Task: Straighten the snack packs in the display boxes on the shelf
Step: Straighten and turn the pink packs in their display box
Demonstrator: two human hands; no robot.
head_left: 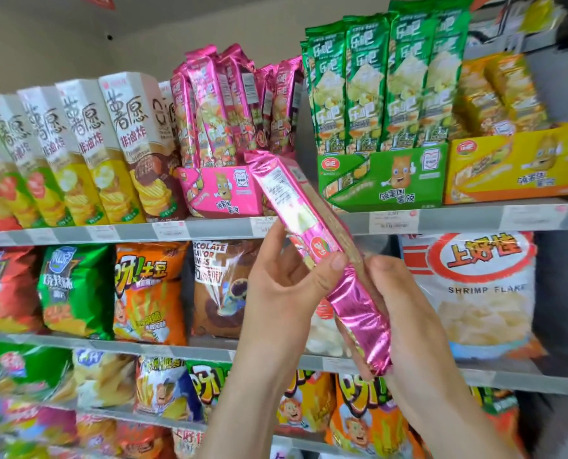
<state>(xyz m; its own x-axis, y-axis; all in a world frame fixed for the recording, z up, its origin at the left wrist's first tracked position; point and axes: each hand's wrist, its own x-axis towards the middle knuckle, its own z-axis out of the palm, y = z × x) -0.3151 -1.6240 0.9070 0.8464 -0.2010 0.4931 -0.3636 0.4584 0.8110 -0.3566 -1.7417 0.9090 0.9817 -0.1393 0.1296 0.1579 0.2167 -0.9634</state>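
A long pink snack pack [306, 226] slants in front of the shelf, its top end near the pink display box [221, 192]. My left hand [286, 286] holds its middle, thumb on the front. My right hand [395, 313] grips its lower end from the right. Several pink packs [216, 104] stand unevenly in the pink box, some leaning. Green packs [378, 84] stand upright in the green display box [385, 180]. Orange packs [498, 91] lean in the yellow display box [514, 167].
Tall white chip cartons [77, 150] line the top shelf at the left. The shelf edge [441, 220] carries price tags. Below hang bags of chips [147, 293] and a large shrimp flake bag [474, 286]. More snack bags fill the lower shelves.
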